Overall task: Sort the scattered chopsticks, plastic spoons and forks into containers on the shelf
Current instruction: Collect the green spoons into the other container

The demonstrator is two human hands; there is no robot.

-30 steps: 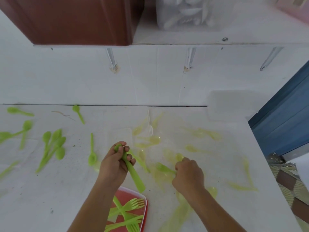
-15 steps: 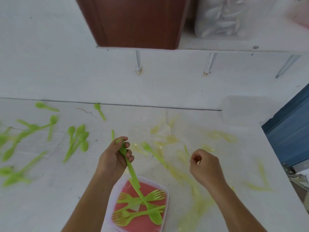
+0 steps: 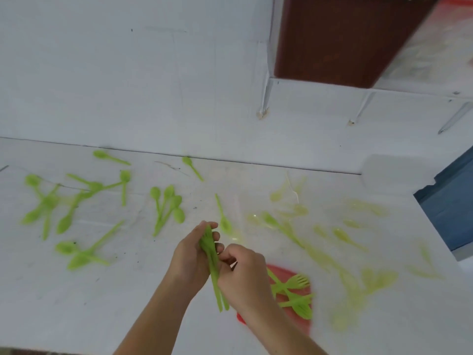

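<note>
**Bench [image 3: 122,298]:** white, filling the lower two thirds of the frame and meeting a white wall along its far edge.

**Left hand [image 3: 189,254]:** lower centre of the frame, fingers [image 3: 216,237] clenched around a bundle of green utensils [image 3: 212,262]. The bundle is held above the bench and runs from the fist down towards the bottom of the frame, its handle ends sticking out below. Motion blur hides whether it holds spoons or forks.

**Right hand [image 3: 244,276]:** just right of the left hand and touching it, fingers curled, pinching the same bundle at mid-length.

**Red container [image 3: 284,269]:** on the bench, directly right of and partly under the right hand. It holds several green forks [image 3: 298,281], laid crosswise.

**Bright green spoons [image 3: 167,206]:** loose on the bench.
- A fanned group lies left of centre.
- A larger tangle [image 3: 64,201] lies at the far left.
- One single spoon [image 3: 223,216] lies just above the left hand.
- Two lone ones are near the wall.

**Pale yellow-green utensils [image 3: 340,234]:** translucent and blurred, scattered over the right half of the bench.

**Shelf [image 3: 435,55]:** upper right of the frame, on metal brackets [image 3: 265,98], carrying a brown container [image 3: 332,39].

**Blue panel [image 3: 450,201]:** right edge of the frame, beyond the bench.
</note>
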